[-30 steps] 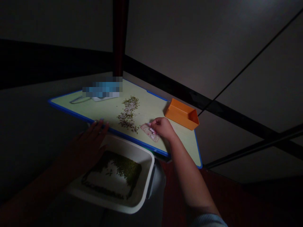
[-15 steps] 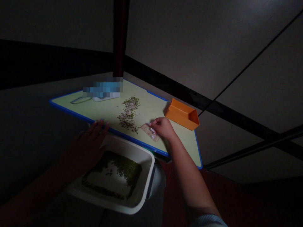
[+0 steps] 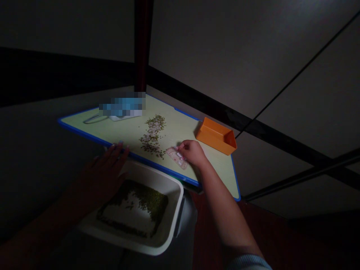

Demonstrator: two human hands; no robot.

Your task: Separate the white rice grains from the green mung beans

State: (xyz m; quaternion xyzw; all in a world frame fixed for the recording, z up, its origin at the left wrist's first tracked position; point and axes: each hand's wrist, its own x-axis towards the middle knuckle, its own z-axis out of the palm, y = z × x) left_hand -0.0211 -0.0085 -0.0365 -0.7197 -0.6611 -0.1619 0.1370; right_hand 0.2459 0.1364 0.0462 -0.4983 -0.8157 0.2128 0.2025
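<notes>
My right hand [image 3: 191, 153] pinches a pink see-through protractor [image 3: 177, 158] at its upper edge. The protractor lies low over a pale yellow board [image 3: 118, 131] with a blue rim, just right of a strip of small green and pale beans [image 3: 153, 131]. Fingers apart, my left hand [image 3: 111, 168] rests at the board's near edge and holds nothing visible. Below the board sits a white tub [image 3: 157, 243] with many green beans [image 3: 154, 202] along its sides; my left hand covers part of its left side.
An orange box [image 3: 216, 138] stands at the board's far right edge. At the far left lies a blurred-out blue item [image 3: 123, 107] on something white, with a thin loop beside it. A wall rises close behind the board. The scene is dim.
My right hand has shifted the protractor slightly left, toward the beans, and tilted it a little. My left hand has hardly moved.
</notes>
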